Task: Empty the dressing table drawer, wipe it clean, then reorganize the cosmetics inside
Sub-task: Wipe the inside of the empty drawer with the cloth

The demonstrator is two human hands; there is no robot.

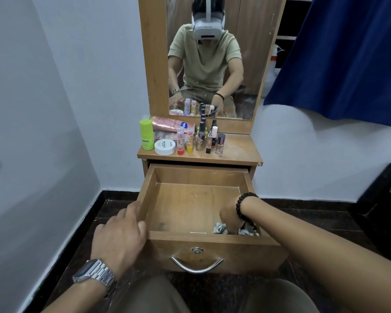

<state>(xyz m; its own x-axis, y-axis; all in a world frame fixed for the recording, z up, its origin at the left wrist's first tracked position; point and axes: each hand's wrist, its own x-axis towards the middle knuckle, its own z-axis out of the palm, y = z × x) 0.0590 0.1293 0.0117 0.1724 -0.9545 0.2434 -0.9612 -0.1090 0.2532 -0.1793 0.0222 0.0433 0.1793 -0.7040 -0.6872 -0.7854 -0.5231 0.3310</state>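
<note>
One drawer (199, 199) stands pulled out under the counter (237, 150), where the cosmetics (185, 138) stand grouped below the mirror. The left hand (120, 231) curls over the drawer's left front corner, gripping it. The right hand (231, 219) presses a cloth (220, 228) into the near right corner inside, its fingers hidden, so I cannot tell its grip.

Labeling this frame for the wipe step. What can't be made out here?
- Right hand fingers, head view: hidden behind the drawer front wall.
- Cloth: mostly hidden by that hand and wall.
- Small bottles labels on the tabletop: too small to read.
- Left hand fingertips: curl over the drawer's left corner.
</note>
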